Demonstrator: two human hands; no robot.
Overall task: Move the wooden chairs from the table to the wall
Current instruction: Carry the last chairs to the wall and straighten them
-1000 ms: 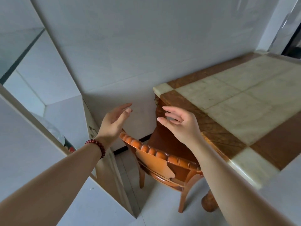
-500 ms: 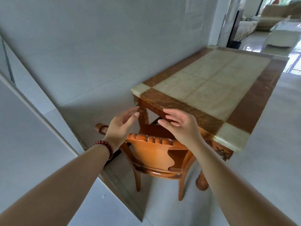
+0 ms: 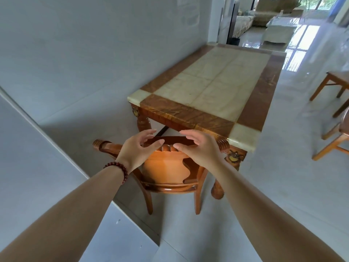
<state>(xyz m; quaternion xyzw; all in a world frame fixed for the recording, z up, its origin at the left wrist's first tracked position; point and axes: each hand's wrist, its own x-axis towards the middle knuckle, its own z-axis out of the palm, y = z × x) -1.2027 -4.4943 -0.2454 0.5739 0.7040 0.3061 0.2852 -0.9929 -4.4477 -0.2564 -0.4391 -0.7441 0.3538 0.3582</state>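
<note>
Chair [image 3: 167, 168]: tucked under near short end of tabletop [image 3: 213, 86], backrest facing camera.
Left hand [image 3: 137, 149]: grip apart, fingers spread just over Chair top; contact unclear.
Right hand [image 3: 199, 146]: grip apart, fingers spread, beside Left hand.
Second chair [image 3: 338, 82]: far right, well apart from tabletop.

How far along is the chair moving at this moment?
Done: nothing certain; other chairs stand clear of the table. In hand: left hand and right hand hover open over the tucked chair. Remaining: grip it, carry it to the wall.
</note>
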